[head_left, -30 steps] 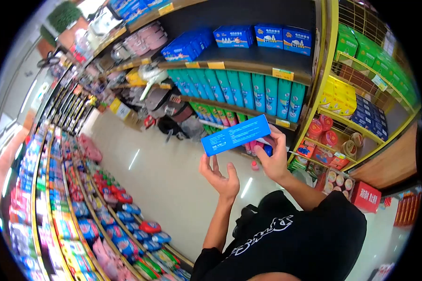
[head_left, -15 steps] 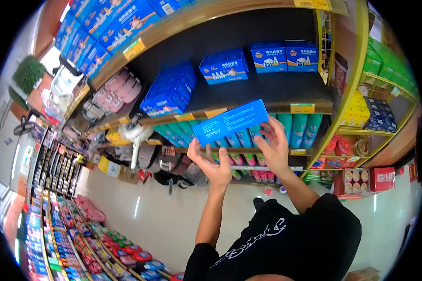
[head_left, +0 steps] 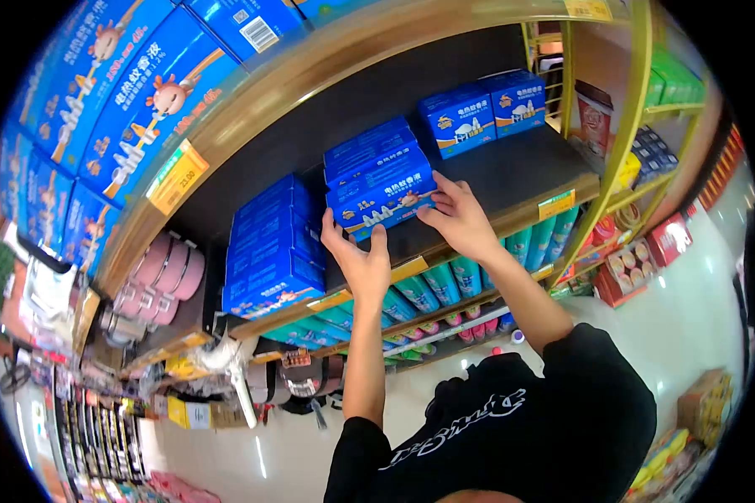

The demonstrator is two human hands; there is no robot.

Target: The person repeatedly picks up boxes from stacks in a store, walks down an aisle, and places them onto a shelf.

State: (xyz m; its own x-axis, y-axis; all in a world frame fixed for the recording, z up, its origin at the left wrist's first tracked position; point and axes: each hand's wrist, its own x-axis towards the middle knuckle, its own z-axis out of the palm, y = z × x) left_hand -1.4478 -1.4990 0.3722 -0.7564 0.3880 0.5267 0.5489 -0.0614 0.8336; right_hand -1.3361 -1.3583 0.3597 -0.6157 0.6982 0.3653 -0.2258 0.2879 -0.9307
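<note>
On the dark shelf, a blue box with white lettering (head_left: 383, 201) sits in front of similar blue boxes (head_left: 367, 151), between my two hands. My left hand (head_left: 356, 256) grips its left end, with the thumb on the front lower edge. At the right end my right hand (head_left: 460, 215) holds the box with its fingers along the side. The printed front of the box faces me.
A row of blue boxes (head_left: 274, 243) stands to the left and two more (head_left: 482, 109) to the right. Price tags line the shelf edge (head_left: 470, 239). Teal packages (head_left: 440, 285) fill the shelf below. A yellow rack (head_left: 621, 168) is at the right.
Both hands have brought the box onto the shelf in front of the other blue boxes, and its printed front now shows. The view has moved closer to the shelf.
</note>
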